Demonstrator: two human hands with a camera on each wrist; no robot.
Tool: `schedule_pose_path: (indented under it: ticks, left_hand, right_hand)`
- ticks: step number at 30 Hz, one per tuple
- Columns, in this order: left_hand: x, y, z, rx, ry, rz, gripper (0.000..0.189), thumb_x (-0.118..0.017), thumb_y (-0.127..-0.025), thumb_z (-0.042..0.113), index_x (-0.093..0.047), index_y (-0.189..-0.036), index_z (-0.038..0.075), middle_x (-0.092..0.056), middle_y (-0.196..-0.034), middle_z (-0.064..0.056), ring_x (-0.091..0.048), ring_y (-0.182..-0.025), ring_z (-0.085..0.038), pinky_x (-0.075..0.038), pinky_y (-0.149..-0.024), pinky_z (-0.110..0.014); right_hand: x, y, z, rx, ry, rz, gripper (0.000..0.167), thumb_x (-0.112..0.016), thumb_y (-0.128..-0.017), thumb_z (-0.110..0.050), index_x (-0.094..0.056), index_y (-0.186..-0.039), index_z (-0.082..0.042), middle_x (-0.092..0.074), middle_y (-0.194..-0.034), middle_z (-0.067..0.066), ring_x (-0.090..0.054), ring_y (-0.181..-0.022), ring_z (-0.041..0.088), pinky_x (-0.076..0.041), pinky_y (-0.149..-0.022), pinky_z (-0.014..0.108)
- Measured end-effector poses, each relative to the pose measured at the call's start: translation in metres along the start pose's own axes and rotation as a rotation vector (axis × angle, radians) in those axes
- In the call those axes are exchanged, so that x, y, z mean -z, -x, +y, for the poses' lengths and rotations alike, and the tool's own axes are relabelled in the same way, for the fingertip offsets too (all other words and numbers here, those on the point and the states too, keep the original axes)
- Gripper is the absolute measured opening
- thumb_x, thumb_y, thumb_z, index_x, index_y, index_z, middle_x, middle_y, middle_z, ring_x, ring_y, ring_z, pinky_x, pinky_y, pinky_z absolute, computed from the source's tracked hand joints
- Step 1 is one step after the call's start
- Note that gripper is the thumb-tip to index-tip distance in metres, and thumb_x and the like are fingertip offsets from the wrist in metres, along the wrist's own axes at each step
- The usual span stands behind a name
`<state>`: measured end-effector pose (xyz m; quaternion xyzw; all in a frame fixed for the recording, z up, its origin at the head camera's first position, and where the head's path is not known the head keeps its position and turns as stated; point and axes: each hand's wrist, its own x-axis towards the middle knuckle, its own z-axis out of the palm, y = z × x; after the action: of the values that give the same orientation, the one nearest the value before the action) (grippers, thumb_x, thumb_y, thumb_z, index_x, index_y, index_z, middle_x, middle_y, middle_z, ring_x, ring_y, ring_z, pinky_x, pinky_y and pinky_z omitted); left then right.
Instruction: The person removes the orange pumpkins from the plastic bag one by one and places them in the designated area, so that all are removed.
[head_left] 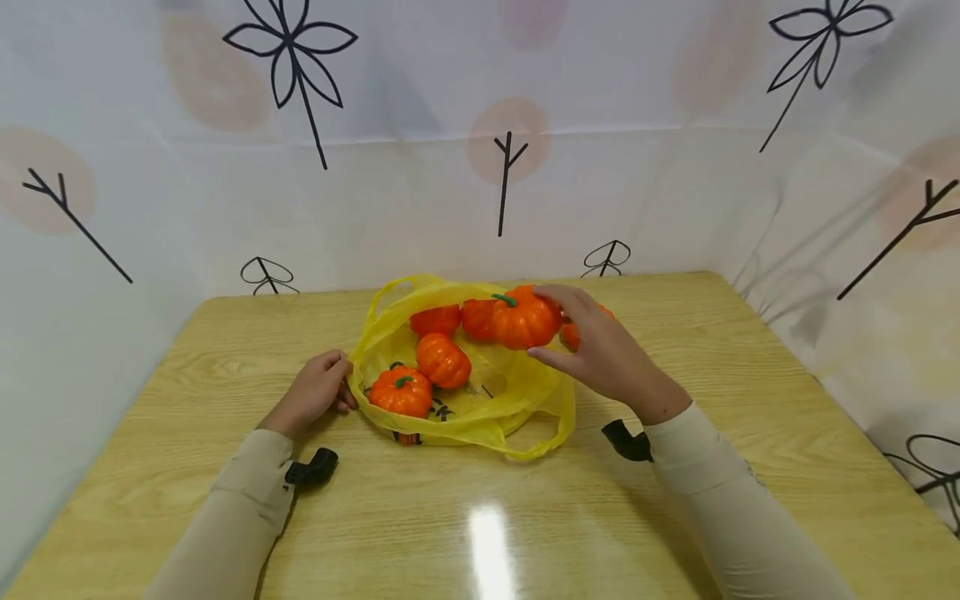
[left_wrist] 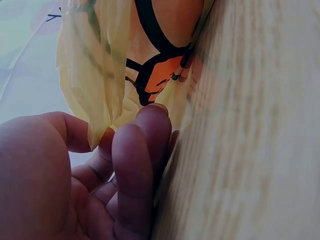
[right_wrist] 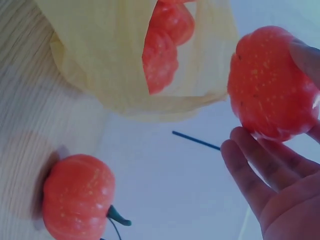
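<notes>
My right hand (head_left: 603, 362) grips a small orange toy pumpkin (head_left: 528, 323) with a green stem, thumb on one side and fingers on the other. It is held up at the right side of a yellow plastic bag (head_left: 525, 408), which lies with its mouth spread. Several more orange pumpkins (head_left: 444, 362) sit in the bag. At the bag's left edge, my left hand (head_left: 318, 387) pinches the thin plastic between thumb and fingers, low by the tabletop. Another pumpkin (right_wrist: 79, 197) stands on the table right of the bag, mostly behind my right hand in the head view.
The bag stands on a light wooden table (head_left: 375, 517). White cloth (head_left: 420, 208) with drawn flowers and twigs hangs behind the table and along its sides. Black straps or mounts (head_left: 313, 468) sit at both wrists. The bag's handle loop (head_left: 551, 446) droops toward the front right.
</notes>
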<state>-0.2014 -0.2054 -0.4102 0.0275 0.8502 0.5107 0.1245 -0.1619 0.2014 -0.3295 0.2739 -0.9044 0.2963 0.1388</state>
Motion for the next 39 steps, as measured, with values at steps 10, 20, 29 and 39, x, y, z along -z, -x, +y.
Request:
schedule_pose_path:
  ticks: [10,20,29,39]
  left_hand:
    - [0.000,0.001,-0.002,-0.003,-0.007,0.003,0.027,-0.036,-0.105,0.020,-0.054,-0.096,0.002,-0.065,-0.070,-0.010,-0.064,-0.061,-0.019,-0.057,-0.058,-0.031]
    - [-0.001,0.000,-0.004,0.001,-0.010,0.005,0.027,-0.036,-0.105,0.020,-0.054,-0.097,0.002,-0.065,-0.071,-0.010,-0.064,-0.062,-0.021,-0.058,-0.058,-0.032]
    - [-0.001,0.000,-0.004,0.001,-0.018,0.002,0.028,-0.036,-0.105,0.021,-0.054,-0.099,0.001,-0.066,-0.070,-0.010,-0.065,-0.062,-0.020,-0.057,-0.058,-0.031]
    - [0.000,-0.002,-0.004,0.002,-0.033,0.019,0.027,-0.036,-0.104,0.021,-0.055,-0.099,0.002,-0.066,-0.069,-0.009,-0.066,-0.063,-0.020,-0.057,-0.058,-0.030]
  right_hand:
    - [0.001,-0.001,0.010,-0.024,0.037,0.106,0.074,-0.079,-0.086,-0.018,-0.038,-0.147,-0.010,-0.045,-0.144,0.020,-0.058,-0.116,0.037,-0.056,-0.092,0.052]
    - [0.002,-0.003,0.023,-0.117,0.056,0.173,0.077,-0.081,-0.085,-0.019,-0.038,-0.148,-0.010,-0.044,-0.142,0.021,-0.058,-0.115,0.036,-0.055,-0.094,0.053]
    - [0.004,-0.001,0.039,-0.196,0.046,0.196,0.074,-0.079,-0.087,-0.018,-0.038,-0.148,-0.006,-0.043,-0.144,0.023,-0.057,-0.113,0.038,-0.053,-0.095,0.055]
    - [0.010,0.001,0.050,-0.223,0.031,0.241,0.075,-0.078,-0.087,-0.015,-0.036,-0.148,0.000,-0.039,-0.147,0.026,-0.051,-0.122,0.043,-0.051,-0.096,0.058]
